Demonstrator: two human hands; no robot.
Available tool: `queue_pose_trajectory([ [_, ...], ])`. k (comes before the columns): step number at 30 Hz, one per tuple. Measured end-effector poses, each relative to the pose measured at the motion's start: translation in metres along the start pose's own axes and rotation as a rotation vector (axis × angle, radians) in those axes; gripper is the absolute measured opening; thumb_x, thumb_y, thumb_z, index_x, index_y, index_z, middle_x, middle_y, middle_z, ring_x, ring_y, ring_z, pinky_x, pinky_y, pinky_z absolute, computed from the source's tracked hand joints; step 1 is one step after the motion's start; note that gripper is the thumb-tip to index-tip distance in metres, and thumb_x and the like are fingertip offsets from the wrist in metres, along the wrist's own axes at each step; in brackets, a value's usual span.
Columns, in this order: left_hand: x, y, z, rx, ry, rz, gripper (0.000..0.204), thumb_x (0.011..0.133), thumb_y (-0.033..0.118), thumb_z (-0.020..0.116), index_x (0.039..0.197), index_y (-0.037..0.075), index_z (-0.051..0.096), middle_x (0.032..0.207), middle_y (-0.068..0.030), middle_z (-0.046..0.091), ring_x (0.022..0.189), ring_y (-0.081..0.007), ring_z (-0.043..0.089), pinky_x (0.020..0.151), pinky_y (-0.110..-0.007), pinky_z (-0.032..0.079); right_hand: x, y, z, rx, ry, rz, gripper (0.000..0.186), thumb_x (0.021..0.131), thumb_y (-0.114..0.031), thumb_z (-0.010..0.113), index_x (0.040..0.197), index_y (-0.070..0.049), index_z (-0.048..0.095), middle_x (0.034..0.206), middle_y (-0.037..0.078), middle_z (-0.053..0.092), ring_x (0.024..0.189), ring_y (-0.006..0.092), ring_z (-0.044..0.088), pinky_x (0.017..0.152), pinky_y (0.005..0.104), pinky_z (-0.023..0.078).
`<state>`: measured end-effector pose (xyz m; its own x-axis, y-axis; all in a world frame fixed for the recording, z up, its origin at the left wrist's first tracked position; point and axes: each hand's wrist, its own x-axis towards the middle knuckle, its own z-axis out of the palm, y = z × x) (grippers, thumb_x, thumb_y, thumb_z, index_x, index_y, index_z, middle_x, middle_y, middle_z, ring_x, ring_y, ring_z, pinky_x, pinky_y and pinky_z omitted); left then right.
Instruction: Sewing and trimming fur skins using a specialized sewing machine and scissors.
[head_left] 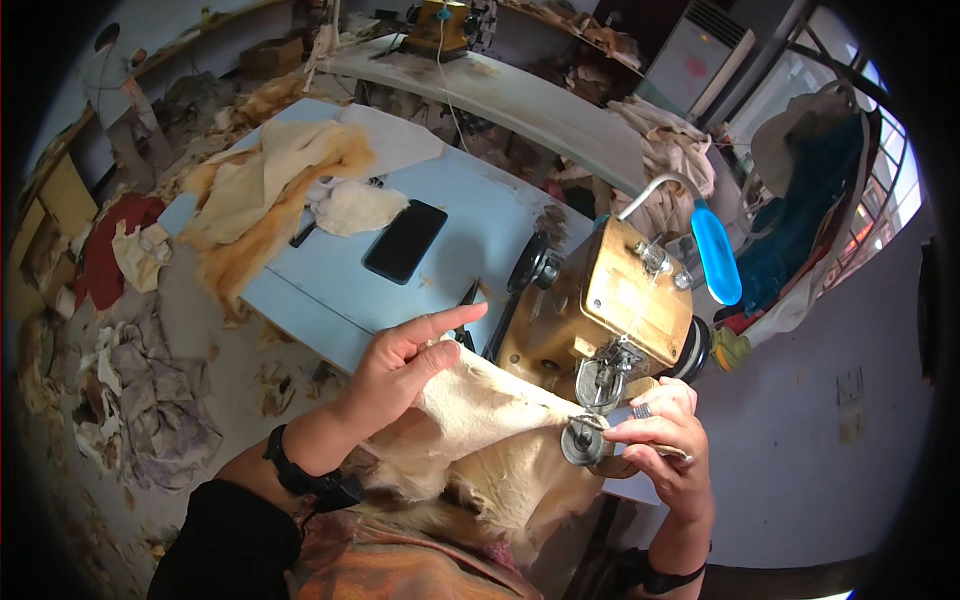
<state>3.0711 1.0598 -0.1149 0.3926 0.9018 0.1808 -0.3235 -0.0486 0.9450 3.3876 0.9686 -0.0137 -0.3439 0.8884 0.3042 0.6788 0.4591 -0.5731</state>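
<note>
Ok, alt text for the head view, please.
The left hand holds a pale hide stretched toward a gold-coloured sewing machine; the right hand is at the hide's edge, beside a metal disc. A black phone lies on a blue table.

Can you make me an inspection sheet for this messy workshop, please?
Surface: blue table, small bits scattered on it.
Job's things: pale fur, stretched toward the gold machine.
Clutter: phone and tan fur on the table; cloth heap on the floor.
Hands: left hand pinches the pale fur; right hand at its edge, fingers' grip unclear.
Cables: white cable hanging by the far machine.
Surroundings: person at far left, window at right.
</note>
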Motion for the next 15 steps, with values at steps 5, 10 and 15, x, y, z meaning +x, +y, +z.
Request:
queue_pose_trajectory([
  [5, 0.006, -0.007, -0.011, 0.099, -0.006, 0.006, 0.033, 0.108, 0.008, 0.056, 0.139, 0.005, 0.066, 0.093, 0.0104, 0.064, 0.077, 0.0025, 0.047, 0.073, -0.017, 0.043, -0.009, -0.003, -0.019, 0.083, 0.056, 0.026, 0.032, 0.084, -0.035, 0.079, 0.103, -0.01, 0.082, 0.088, 0.006, 0.066, 0.099, 0.0253, 0.062, 0.112, 0.0498, 0.032],
  [10, 0.01, -0.005, -0.011, 0.072, -0.04, -0.032, 0.026, 0.109, 0.007, 0.054, 0.129, 0.003, 0.07, 0.101, 0.0059, 0.069, 0.087, 0.0, 0.054, 0.083, -0.019, 0.047, -0.021, 0.014, -0.012, 0.242, 0.373, 0.055, 0.029, 0.09, -0.035, 0.075, 0.095, -0.007, 0.083, 0.092, 0.007, 0.07, 0.102, 0.0241, 0.063, 0.114, 0.0509, 0.033],
  [15, 0.012, -0.006, -0.015, 0.073, -0.031, -0.01, 0.024, 0.108, 0.008, 0.055, 0.125, 0.002, 0.071, 0.104, 0.0045, 0.07, 0.089, -0.0008, 0.056, 0.084, -0.02, 0.047, -0.019, 0.018, 0.0, 0.285, 0.235, 0.034, 0.028, 0.089, -0.034, 0.076, 0.096, -0.008, 0.083, 0.092, 0.005, 0.071, 0.103, 0.0235, 0.064, 0.116, 0.0505, 0.03],
])
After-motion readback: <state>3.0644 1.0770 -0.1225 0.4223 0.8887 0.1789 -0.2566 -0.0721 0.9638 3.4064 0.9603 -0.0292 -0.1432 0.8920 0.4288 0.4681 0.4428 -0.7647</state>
